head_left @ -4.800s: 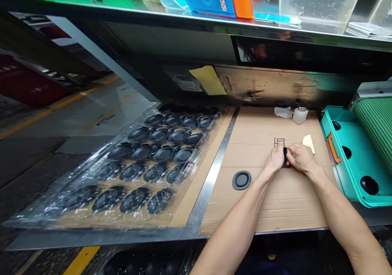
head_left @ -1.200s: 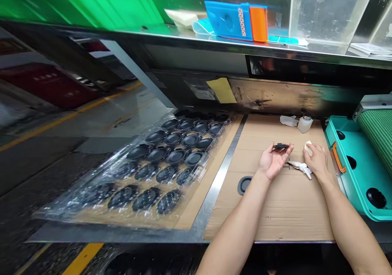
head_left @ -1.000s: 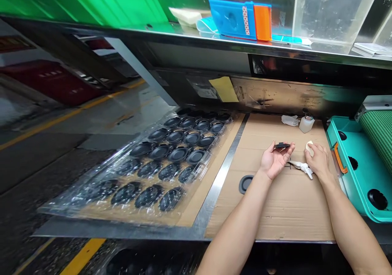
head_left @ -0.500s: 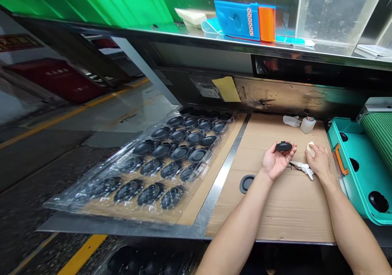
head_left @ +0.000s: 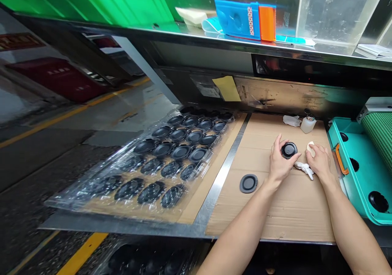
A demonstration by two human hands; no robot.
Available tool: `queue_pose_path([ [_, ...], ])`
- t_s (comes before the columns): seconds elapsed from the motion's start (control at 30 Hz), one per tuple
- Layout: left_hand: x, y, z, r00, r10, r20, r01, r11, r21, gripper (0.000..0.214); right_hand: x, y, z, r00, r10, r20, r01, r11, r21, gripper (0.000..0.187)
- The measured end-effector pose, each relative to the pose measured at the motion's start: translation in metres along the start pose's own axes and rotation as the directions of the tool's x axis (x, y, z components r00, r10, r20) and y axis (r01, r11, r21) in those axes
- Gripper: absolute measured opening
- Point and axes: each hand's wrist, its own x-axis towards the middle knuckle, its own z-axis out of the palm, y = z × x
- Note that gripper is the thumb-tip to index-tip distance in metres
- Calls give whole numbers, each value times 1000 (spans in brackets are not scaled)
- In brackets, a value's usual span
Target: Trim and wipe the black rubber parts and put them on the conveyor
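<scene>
My left hand (head_left: 280,163) holds a small round black part (head_left: 288,150) by its rim, its face turned toward me, above the cardboard sheet (head_left: 275,209). My right hand (head_left: 319,161) rests on the cardboard just to its right, fingers closed on a cream-coloured pad (head_left: 310,147), with a crumpled white cloth (head_left: 303,168) under the hand. A flat grey round ring (head_left: 248,183) lies on the cardboard left of my left forearm.
A clear plastic tray (head_left: 147,160) with several black round parts lies at the left. A white bottle (head_left: 307,124) and a white wad (head_left: 291,120) stand at the back. A teal tray (head_left: 355,168) with round holes is at the right. A steel shelf (head_left: 214,42) runs overhead.
My left hand has turned over, so the black part went from edge-on above my palm to face-on. My right hand moved from the part to the cream pad earlier and now stays there.
</scene>
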Motion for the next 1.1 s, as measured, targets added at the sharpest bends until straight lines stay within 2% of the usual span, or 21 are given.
queue_pose_path([
  [0.1, -2, -3, 0, 997, 74, 10, -74, 990, 120, 106, 0, 1, 1, 1000, -3, 7, 3, 1000, 0, 40],
  [0.2, -2, -6, 0, 998, 54, 20, -56, 989, 137, 109, 0, 0, 1, 1000, 10, 2, -10, 1000, -8, 40],
  [0.37, -3, 2, -2, 999, -31, 20, 32, 999, -25, 101, 0, 0, 1, 1000, 10, 5, -10, 1000, -4, 40],
  [0.43, -2, 6, -4, 998, -49, 28, 51, 996, -69, 82, 0, 1, 2, 1000, 3, 6, -3, 1000, 1, 40],
  [0.53, 2, 3, -10, 983, -123, 138, 114, 991, 69, 24, 0, 4, 4, 1000, 6, 7, -6, 1000, -2, 39],
  [0.57, 5, -1, -12, 972, -159, 171, 133, 979, 156, 24, 0, 4, 5, 1000, 8, 9, -8, 1000, -4, 39],
  [0.63, 11, -11, -15, 966, -194, 171, 133, 939, 317, 39, 0, 4, 6, 1000, 12, 10, -12, 1000, -4, 37],
  [0.73, 17, -20, -19, 988, -127, 93, 68, 879, 472, 32, 0, 2, 5, 1000, 17, 3, -17, 1000, 2, 37],
  [0.8, 17, -18, -23, 991, -99, 93, 34, 846, 532, 32, -1, 0, 3, 1000, 24, 1, -24, 1000, 2, 38],
  [0.87, 11, -10, -27, 980, -111, 167, -5, 818, 576, 40, -2, -2, 2, 999, 33, 1, -33, 999, 7, 37],
  [0.97, -3, 4, -34, 929, -184, 322, -88, 734, 673, 54, -3, -5, 0, 999, 48, 4, -48, 999, 23, 35],
  [1.03, -8, 9, -38, 890, -248, 382, -135, 657, 742, 51, -4, -8, 0, 998, 61, 9, -61, 998, 31, 33],
  [1.1, -2, 9, -43, 861, -282, 424, -183, 604, 775, 44, -4, -10, 0, 996, 83, 14, -84, 996, 37, 32],
])
